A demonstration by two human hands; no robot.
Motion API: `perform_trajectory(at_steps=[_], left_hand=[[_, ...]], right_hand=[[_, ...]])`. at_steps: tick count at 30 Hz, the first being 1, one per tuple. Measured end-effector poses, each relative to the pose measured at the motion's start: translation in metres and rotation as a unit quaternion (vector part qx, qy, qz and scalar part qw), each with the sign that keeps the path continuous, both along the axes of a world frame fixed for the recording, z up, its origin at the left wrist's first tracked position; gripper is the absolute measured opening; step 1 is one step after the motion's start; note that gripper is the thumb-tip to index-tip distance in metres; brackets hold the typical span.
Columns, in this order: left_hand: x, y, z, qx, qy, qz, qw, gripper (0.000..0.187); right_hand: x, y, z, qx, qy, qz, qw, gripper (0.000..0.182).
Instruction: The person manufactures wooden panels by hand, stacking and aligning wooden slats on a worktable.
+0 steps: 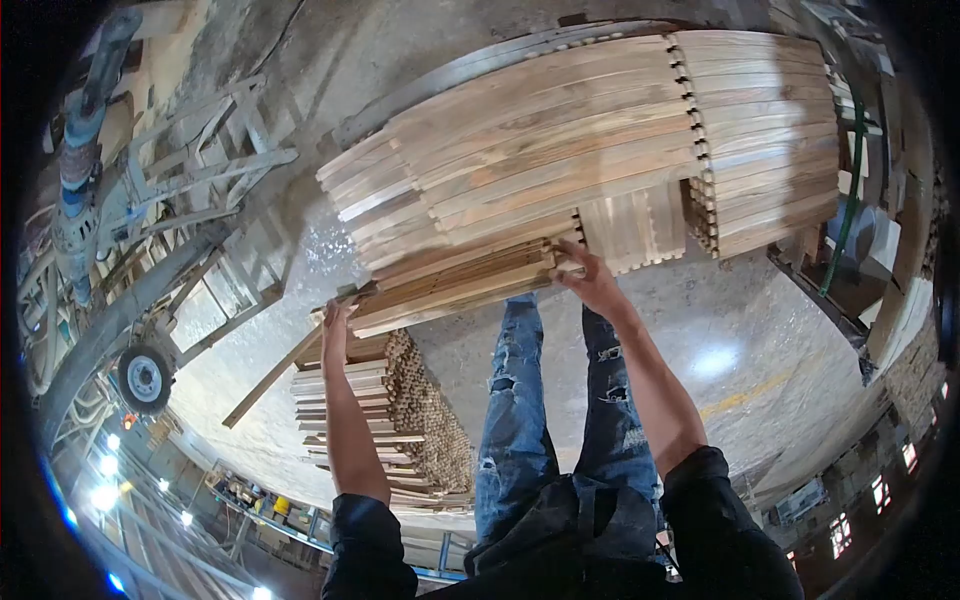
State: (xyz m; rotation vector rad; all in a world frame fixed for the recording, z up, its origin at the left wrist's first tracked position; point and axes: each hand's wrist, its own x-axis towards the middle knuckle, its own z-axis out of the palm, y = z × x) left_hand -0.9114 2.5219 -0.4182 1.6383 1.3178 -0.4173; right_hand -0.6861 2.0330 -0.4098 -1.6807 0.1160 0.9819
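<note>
My left hand (pixel 337 322) is at the left end of a bundle of wooden strips (pixel 455 292), with its fingers against the ends. At the bundle's right end is my right hand (pixel 590 280), its thumb and fingers bent around the corner. The strips lie side by side, level between both hands, along the near edge of a broad stack of wooden slats (pixel 540 130). One longer strip (pixel 270 372) sticks out slanting down to the left, beside my left hand.
A second slat stack (pixel 765 130) stands at the right. Below the bundle is a pile of thin sticks (pixel 425 415), near my legs. Metal frames (pixel 215 165) and a wheel (pixel 145 379) are at the left. A green strap (pixel 847 215) hangs at the far right.
</note>
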Motion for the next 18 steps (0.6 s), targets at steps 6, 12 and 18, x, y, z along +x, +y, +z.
perform_trajectory(at_steps=[6,12,18], left_hand=[[-0.007,0.001,-0.007,-0.055,0.037,0.038,0.997,0.058],[0.005,-0.012,-0.003,-0.094,-0.009,0.097,0.991,0.057],[0.004,-0.005,-0.010,-0.043,0.027,0.106,0.993,0.066]], right_hand=[[0.011,0.014,-0.004,0.064,0.046,0.011,0.997,0.053],[0.010,0.023,0.001,0.056,0.049,-0.012,0.997,0.051],[0.013,0.027,0.007,0.045,0.095,-0.058,0.993,0.050]])
